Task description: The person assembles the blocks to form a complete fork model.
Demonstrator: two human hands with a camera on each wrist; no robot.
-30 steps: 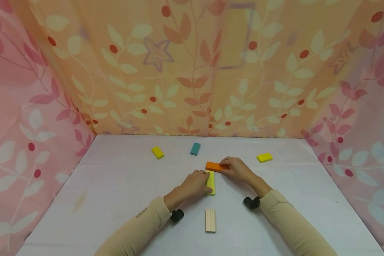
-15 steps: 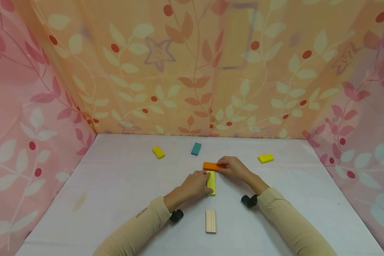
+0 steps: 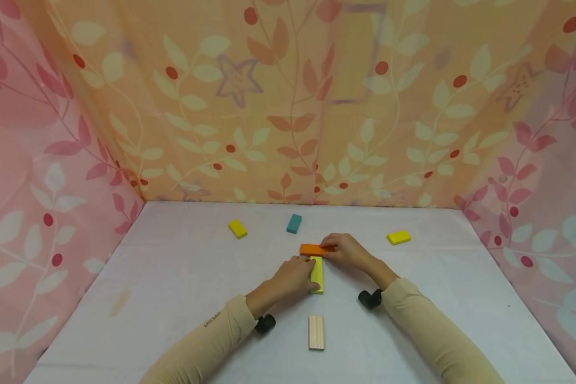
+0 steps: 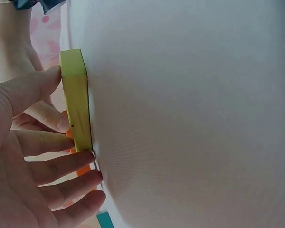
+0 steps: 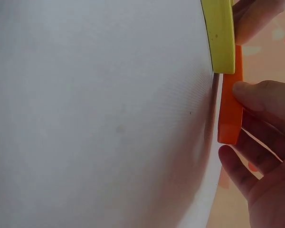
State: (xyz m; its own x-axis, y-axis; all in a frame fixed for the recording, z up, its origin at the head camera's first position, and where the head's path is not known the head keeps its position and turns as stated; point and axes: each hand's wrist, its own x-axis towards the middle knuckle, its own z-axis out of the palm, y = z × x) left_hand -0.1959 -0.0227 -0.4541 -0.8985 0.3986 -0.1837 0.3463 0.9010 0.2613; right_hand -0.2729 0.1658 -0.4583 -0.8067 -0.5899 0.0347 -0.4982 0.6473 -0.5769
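In the head view my left hand (image 3: pixel 293 276) holds a yellow-green wooden block (image 3: pixel 318 276) lengthwise, thumb at the near end and a fingertip at the far end, as the left wrist view confirms. My right hand (image 3: pixel 349 252) pinches an orange wooden block (image 3: pixel 310 249), which lies crosswise at the yellow-green block's far end and reaches past it on both sides. In the right wrist view the thumb presses on the side of the orange block (image 5: pixel 231 107). The two blocks are very close; whether they touch I cannot tell.
A plain wood block (image 3: pixel 316 333) lies nearer on the white tabletop (image 3: pixel 182 288). Farther back are a yellow block (image 3: pixel 237 229), a teal block (image 3: pixel 294 223) and, to the right, another yellow block (image 3: pixel 399 238). Patterned cloth (image 3: pixel 288 106) surrounds the back and sides.
My right hand has slid the orange block leftward along the far end of the yellow-green block. The left hand has kept its hold in place.
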